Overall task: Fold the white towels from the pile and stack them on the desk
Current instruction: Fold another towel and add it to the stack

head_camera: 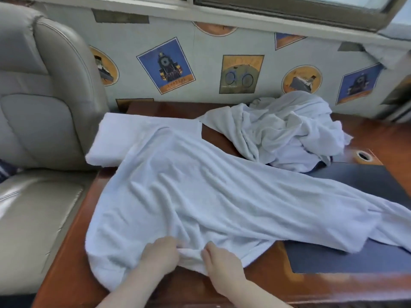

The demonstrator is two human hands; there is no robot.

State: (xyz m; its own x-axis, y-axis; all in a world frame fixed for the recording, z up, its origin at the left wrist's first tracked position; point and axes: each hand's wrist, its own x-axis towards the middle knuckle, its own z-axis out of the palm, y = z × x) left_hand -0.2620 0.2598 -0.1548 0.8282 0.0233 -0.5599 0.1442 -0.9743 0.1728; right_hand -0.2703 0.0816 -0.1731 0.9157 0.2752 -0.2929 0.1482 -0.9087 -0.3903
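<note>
A large white towel (200, 196) lies spread and wrinkled across the wooden desk (73, 252), reaching from the near edge to the right. My left hand (160, 252) and my right hand (220, 261) sit side by side at its near edge, fingers curled into a bunched fold of the cloth. A folded white towel (124, 134) lies at the back left, partly under the spread one. The crumpled pile of white towels (289, 130) sits at the back right.
A grey leather chair (44, 107) stands close on the left. A dark desk mat (355, 258) covers the right side. A round cable hole (363, 156) sits behind it. A wall with picture stickers (242, 74) closes the back.
</note>
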